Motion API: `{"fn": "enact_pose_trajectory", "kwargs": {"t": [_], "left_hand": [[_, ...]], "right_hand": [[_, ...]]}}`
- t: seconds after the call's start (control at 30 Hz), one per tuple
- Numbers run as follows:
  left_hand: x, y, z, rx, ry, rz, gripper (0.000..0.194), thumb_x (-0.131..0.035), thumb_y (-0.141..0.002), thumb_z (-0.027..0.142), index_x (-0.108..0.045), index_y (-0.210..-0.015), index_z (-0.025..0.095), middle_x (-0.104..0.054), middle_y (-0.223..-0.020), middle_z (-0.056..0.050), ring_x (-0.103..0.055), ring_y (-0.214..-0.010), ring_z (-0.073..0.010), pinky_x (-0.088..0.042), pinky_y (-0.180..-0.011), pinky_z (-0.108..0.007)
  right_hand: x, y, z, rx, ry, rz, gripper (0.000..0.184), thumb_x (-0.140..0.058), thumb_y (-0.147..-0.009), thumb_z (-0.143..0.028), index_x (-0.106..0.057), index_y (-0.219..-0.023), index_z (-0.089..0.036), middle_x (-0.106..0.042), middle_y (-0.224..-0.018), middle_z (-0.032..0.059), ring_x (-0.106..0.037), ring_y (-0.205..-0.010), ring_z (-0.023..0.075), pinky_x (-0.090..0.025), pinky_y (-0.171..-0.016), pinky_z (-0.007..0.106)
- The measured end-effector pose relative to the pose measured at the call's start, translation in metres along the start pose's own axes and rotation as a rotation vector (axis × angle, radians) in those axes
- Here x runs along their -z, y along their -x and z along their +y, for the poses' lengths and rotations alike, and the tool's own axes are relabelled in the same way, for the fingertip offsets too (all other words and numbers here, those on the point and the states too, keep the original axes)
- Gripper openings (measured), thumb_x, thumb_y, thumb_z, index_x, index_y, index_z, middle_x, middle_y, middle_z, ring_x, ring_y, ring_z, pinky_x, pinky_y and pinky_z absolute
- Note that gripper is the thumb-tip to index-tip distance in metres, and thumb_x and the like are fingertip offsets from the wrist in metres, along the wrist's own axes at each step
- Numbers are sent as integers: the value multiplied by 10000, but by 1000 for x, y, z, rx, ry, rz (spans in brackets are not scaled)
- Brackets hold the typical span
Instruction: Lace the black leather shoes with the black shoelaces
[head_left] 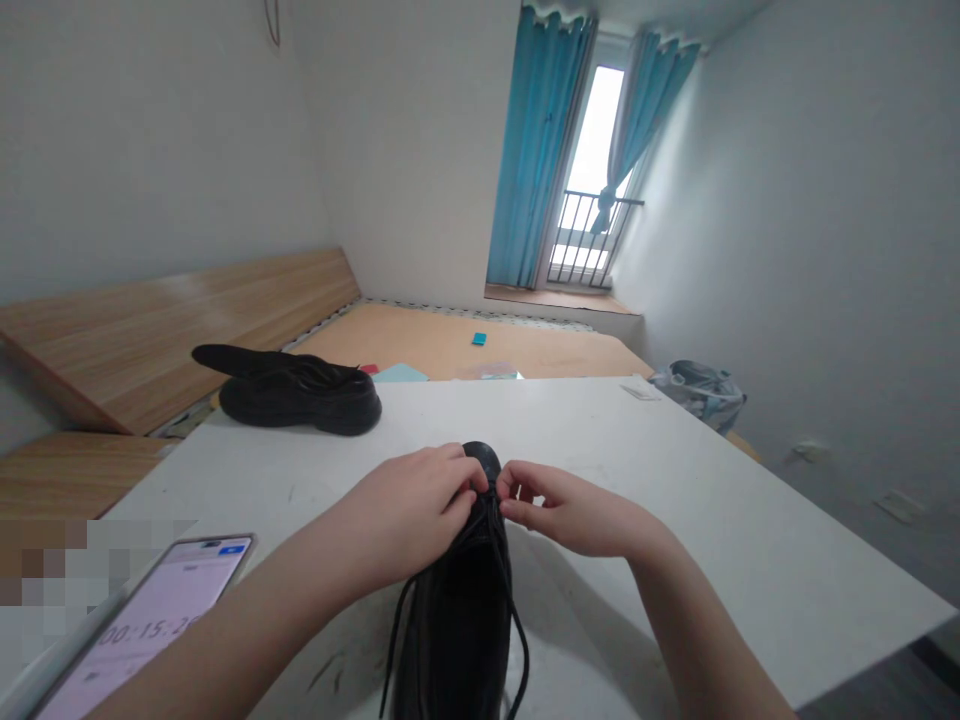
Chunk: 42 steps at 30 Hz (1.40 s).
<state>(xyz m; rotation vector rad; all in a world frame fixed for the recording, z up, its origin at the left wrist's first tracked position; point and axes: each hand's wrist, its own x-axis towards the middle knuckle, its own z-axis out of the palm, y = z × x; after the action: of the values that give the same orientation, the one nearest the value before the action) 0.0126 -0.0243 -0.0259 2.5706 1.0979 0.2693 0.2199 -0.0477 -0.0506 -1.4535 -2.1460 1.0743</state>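
Note:
A black lace-up shoe (480, 456) lies on the white table right in front of me, its toe pointing away and its opening toward me. The black shoelace (523, 640) hangs loose down both sides of the opening. At the front of the lacing, my left hand (420, 500) has its fingers bent and closed on the lace from the left. From the right, my right hand (559, 505) pinches at the same spot, fingertips almost meeting the left ones. The fingers partly hide the front lacing. A second black shoe (300, 395) rests at the table's far left, with an insole (225, 358) sticking out of it.
A phone (161, 610) with a running timer display leans at the lower left, partly behind my left forearm. Beyond the white table (720, 520) is a wooden bed board (420, 335) with a small blue item (479, 339). A plastic-lined bin (697, 390) stands at the right.

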Motion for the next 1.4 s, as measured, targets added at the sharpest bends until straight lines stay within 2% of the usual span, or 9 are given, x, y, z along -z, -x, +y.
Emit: {"fn": "enact_pose_trajectory", "kwargs": {"t": [0.1, 0.33, 0.53, 0.67, 0.8, 0.93, 1.03, 1.2, 1.4], "left_hand": [[-8, -3, 0, -20, 19, -27, 257, -388, -893, 220, -637, -955, 235, -639, -992, -36, -597, -944, -216, -439, -822, -340], [-5, -4, 3, 85, 60, 39, 124, -440, -825, 261, -554, -818, 213, -642, -847, -39, -596, -770, -221, -422, -659, -323], [-4, -11, 1, 204, 105, 112, 121, -504, -771, 311, -593, -768, 230, -677, -763, -19, -618, -721, -221, -376, -593, -286], [-2, -9, 3, 217, 115, 123, 144, -508, -777, 317, -607, -726, 225, -679, -730, -19, -613, -694, -211, -335, -563, -274], [1, -10, 4, 209, 133, 126, 334, -451, -856, 415, -591, -626, 217, -672, -673, -30, -595, -655, -219, -320, -563, -295], [4, -11, 1, 194, 205, 137, 442, -332, -920, 417, -635, -664, 223, -708, -737, -27, -624, -738, -231, -387, -646, -314], [3, -12, -2, 204, 257, 154, 478, -289, -927, 387, -633, -642, 214, -709, -737, -37, -636, -756, -237, -424, -684, -324], [0, -14, -7, 206, 353, 170, 488, -300, -921, 393, -642, -628, 204, -706, -718, -39, -645, -719, -227, -460, -684, -323], [15, -7, -4, 122, 597, 336, 585, -246, -948, 544, -604, -648, 191, -663, -664, -30, -612, -677, -180, -463, -641, -280]], "right_hand": [[-1, -3, -2, 71, 24, 37, 69, -519, -883, -224, -511, -820, -198, -519, -755, -26, -464, -688, 132, -378, -636, 257], [-17, -15, -12, 350, 319, 465, 61, -503, -895, -153, -503, -855, -200, -559, -878, 40, -493, -832, 185, -383, -723, 312], [-9, -12, -6, 288, 45, 263, 142, -559, -916, -287, -585, -816, -190, -570, -894, 36, -524, -857, 176, -409, -731, 296], [-5, -12, -5, 247, -354, 138, 252, -561, -906, -355, -580, -741, -166, -581, -761, 22, -521, -742, 154, -399, -705, 293], [1, -9, -6, 254, -755, 149, 437, -571, -893, -443, -441, -562, -190, -370, -478, -69, -397, -510, 101, -368, -624, 278], [4, -6, -6, 271, -904, 216, 353, -611, -850, -489, -544, -684, -184, -223, -481, -117, -203, -440, 72, -364, -558, 261], [2, -6, -6, 254, -691, 319, 325, -613, -841, -497, -593, -756, -184, -320, -485, -91, -255, -436, 82, -299, -473, 242], [2, -5, -5, 230, -58, 676, 314, -598, -871, -469, -638, -746, -184, -462, -546, -34, -363, -505, 103, -274, -497, 259], [5, -1, -7, 334, -478, 128, 536, -476, -883, -642, -645, -760, -148, -593, -623, 27, -555, -570, 142, -459, -561, 280]]}}
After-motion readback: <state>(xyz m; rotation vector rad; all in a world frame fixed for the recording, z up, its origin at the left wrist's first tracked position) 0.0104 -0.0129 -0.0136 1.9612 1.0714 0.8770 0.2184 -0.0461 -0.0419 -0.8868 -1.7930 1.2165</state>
